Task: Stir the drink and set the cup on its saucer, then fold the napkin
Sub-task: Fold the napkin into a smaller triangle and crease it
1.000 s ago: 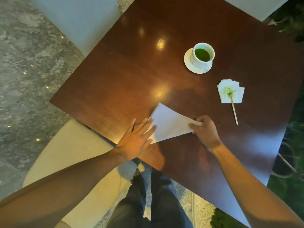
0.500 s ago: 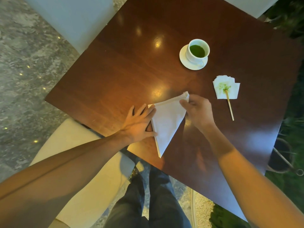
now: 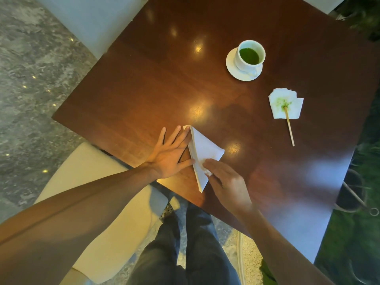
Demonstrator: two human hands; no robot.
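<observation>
A white napkin [image 3: 203,150] folded into a triangle lies near the front edge of the dark wooden table [image 3: 144,83]. My left hand [image 3: 170,155] lies flat with spread fingers against the napkin's left edge. My right hand [image 3: 226,182] presses straight fingers on the napkin's lower part. A white cup [image 3: 250,55] of green drink stands on its white saucer [image 3: 232,66] at the far right. A wooden stirrer [image 3: 290,128] rests with its green tip on a small stained paper [image 3: 285,103].
A cream chair seat [image 3: 98,202] is below the table's left corner, a pale grey chair [image 3: 86,19] beyond the far left edge. My legs in dark trousers [image 3: 185,254] stand at the table's front edge. Plants [image 3: 349,233] lie to the right.
My right hand folded the napkin's far corner over toward me, making a smaller triangle, then came down onto its lower part. My left hand stayed at the left edge.
</observation>
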